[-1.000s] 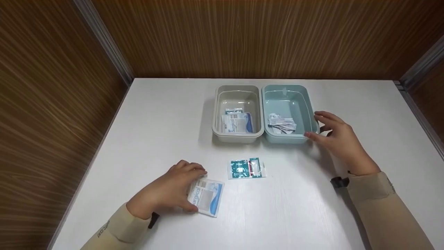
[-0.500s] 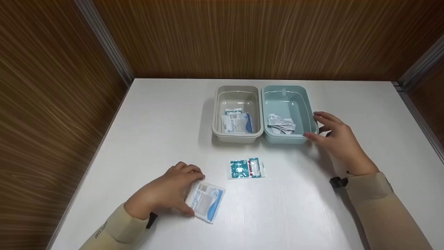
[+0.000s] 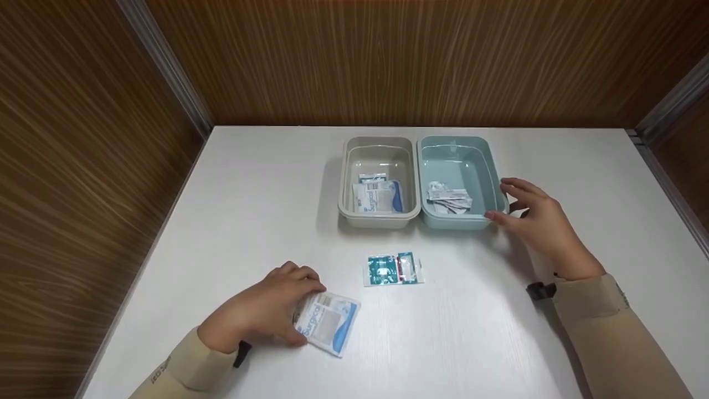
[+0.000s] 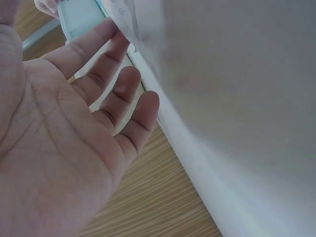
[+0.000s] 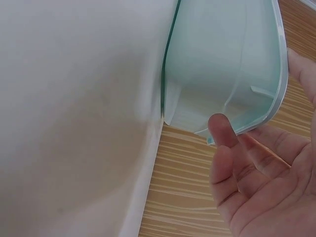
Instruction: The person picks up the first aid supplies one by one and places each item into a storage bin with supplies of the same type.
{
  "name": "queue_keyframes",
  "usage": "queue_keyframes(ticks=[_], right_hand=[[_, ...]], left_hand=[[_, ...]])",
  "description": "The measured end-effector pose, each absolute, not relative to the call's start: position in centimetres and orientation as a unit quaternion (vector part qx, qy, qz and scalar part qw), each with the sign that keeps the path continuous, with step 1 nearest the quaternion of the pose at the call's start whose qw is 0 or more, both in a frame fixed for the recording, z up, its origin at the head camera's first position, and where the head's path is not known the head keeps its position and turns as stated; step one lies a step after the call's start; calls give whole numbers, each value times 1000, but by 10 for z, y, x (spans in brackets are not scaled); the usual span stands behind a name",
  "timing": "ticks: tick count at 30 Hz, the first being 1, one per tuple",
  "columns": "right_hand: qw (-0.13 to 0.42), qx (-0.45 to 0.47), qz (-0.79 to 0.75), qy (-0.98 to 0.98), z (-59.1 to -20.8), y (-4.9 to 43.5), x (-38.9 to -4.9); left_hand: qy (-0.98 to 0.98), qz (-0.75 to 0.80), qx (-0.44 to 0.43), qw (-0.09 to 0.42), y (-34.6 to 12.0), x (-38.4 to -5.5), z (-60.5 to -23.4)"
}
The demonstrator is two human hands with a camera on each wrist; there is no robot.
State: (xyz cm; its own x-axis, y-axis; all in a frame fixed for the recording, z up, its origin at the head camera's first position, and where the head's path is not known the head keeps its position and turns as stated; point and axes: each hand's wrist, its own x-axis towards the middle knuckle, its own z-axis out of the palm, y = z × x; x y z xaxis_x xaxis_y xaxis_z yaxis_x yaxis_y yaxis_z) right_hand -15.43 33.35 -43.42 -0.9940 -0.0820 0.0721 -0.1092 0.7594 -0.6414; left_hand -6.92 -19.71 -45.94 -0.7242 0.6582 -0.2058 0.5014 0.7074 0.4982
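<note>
On the white table, my left hand (image 3: 266, 307) holds a flat white-and-blue packet printed "Surgical" (image 3: 332, 324) by its left side, thumb at the near edge and fingertips at the far one. The left wrist view shows fingertips against the packet's edge (image 4: 123, 17). My right hand (image 3: 540, 224) grips the near right corner of a pale blue plastic bin (image 3: 462, 223), thumb at the front rim and fingers along the right side. Small white sachets (image 3: 450, 198) lie in that bin. A green-and-white foil packet (image 3: 390, 269) lies between the hands, in front of the bins.
A beige bin (image 3: 382, 221) stands against the blue bin's left side, holding another "Surgical" packet (image 3: 376, 197) and a green-and-white one (image 3: 372, 178). Wood-grain panels (image 3: 382, 61) rise behind the table and at both sides.
The left hand has drawn slightly toward the near left, and the "Surgical" packet has turned a little, its near corner lower. The right hand and bins have hardly moved.
</note>
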Motion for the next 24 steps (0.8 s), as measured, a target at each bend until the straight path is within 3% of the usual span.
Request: queue_keyframes(ticks=[8, 24], right_hand=[[20, 44, 344, -938, -436, 334, -154], [9, 35, 343, -939, -434, 335, -156]], left_hand=[[903, 219, 329, 169, -197, -72, -462], [902, 248, 345, 69, -189, -87, -440]])
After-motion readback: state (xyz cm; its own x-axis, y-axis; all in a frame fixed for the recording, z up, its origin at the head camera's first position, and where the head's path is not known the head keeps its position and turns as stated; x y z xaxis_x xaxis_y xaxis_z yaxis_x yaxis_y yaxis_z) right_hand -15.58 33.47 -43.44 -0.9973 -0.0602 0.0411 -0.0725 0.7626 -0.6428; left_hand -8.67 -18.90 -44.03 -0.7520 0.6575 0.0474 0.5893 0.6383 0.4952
